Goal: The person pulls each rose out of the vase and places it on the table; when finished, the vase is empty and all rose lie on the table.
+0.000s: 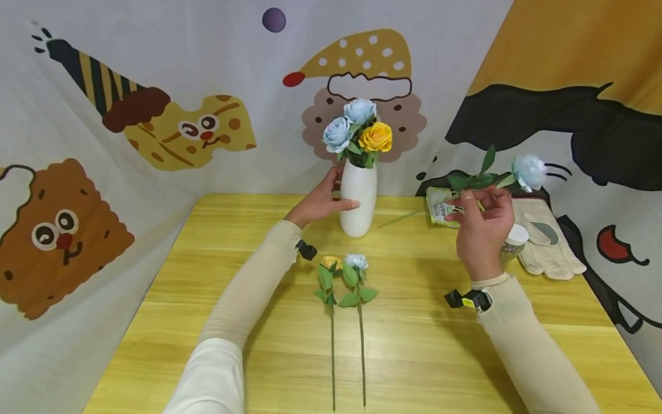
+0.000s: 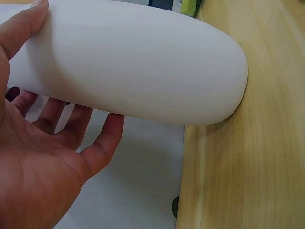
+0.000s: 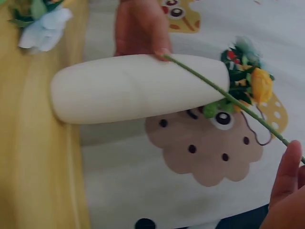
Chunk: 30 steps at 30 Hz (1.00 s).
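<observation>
A white vase stands near the table's back edge, holding two light-blue artificial roses and a yellow rose. My left hand grips its side; in the left wrist view the thumb lies on one side of the vase and the fingers on the other. To the right, my right hand pinches the stem of another light-blue rose above the table. Its green stem slants across in front of the vase in the right wrist view, its lower end apart from the vase mouth.
A yellow rose and a light-blue rose lie side by side on the wooden table, stems toward me. At the right back are a green-and-white packet, a white-lidded jar and pale gloves. Printed cloth hangs behind.
</observation>
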Tool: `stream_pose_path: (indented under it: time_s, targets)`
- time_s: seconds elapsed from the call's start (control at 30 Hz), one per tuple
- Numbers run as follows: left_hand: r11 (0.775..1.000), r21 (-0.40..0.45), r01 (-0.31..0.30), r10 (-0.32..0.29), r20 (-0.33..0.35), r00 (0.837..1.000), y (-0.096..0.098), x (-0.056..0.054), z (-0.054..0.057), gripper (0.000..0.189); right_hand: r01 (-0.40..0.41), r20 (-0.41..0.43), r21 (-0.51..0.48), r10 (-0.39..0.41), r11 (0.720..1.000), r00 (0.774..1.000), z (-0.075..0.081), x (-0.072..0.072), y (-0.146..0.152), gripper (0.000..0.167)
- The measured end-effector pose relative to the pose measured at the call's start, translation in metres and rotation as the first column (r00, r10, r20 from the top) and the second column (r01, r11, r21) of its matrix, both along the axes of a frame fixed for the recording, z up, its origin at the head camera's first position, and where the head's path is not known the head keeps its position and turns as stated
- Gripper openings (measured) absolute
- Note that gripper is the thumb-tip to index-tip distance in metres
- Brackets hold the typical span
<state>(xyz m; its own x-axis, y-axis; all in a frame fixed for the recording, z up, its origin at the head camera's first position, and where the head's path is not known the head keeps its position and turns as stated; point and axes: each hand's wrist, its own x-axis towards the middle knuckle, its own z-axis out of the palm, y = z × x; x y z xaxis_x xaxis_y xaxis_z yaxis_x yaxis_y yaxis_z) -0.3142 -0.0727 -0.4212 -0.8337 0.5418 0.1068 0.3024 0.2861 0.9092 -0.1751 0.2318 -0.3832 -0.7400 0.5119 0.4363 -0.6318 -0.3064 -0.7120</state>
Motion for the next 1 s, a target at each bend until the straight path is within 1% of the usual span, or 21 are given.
stream_pose_path:
  time_s: [0.13,0.23,0.3,0.37,0.47,0.57,0.67,0.77,1.0]
  targets:
    - [1.0,-0.007,-0.009,0.009,0.004,1.0,-0.001,0.0,0.0,0.096,-0.056,0.081,0.09,0.049,0.994,0.996,-0.014,0.002,-0.001,0.021]
    - [1.0,-0.007,-0.012,0.012,0.012,1.0,-0.001,-0.001,0.001,0.097,-0.095,0.108,0.15,0.079,0.984,0.991,-0.024,0.001,-0.002,0.022]
    - [1.0,-0.001,-0.011,0.011,0.013,1.0,-0.001,-0.002,0.001,0.097,-0.116,0.141,0.19,0.089,0.975,0.986,-0.029,0.001,-0.003,0.023]
    - [1.0,0.006,-0.009,0.009,0.014,1.0,-0.001,-0.002,0.002,0.095,-0.145,0.188,0.221,0.104,0.964,0.977,-0.032,0.001,-0.003,0.023]
    - [1.0,0.008,-0.007,0.007,0.021,1.0,-0.001,-0.002,0.0,0.093,-0.218,0.283,0.272,0.138,0.937,0.949,-0.036,0.004,-0.003,0.024]
    - [1.0,-0.002,-0.009,0.009,0.035,0.999,-0.001,-0.001,-0.002,0.093,-0.308,0.371,0.329,0.177,0.893,0.912,-0.04,0.008,-0.003,0.029]
    - [1.0,-0.004,-0.012,0.012,0.029,1.0,-0.001,-0.001,-0.003,0.093,-0.392,0.439,0.388,0.206,0.834,0.874,-0.044,0.011,-0.003,0.034]
    - [1.0,0.0,-0.009,0.009,0.016,1.0,-0.001,0.0,-0.003,0.093,-0.465,0.502,0.425,0.225,0.777,0.835,-0.05,0.014,-0.004,0.038]
    - [1.0,0.016,0.002,-0.002,0.031,1.0,-0.001,0.0,-0.003,0.094,-0.622,0.669,0.472,0.205,0.624,0.714,-0.06,0.018,-0.009,0.044]
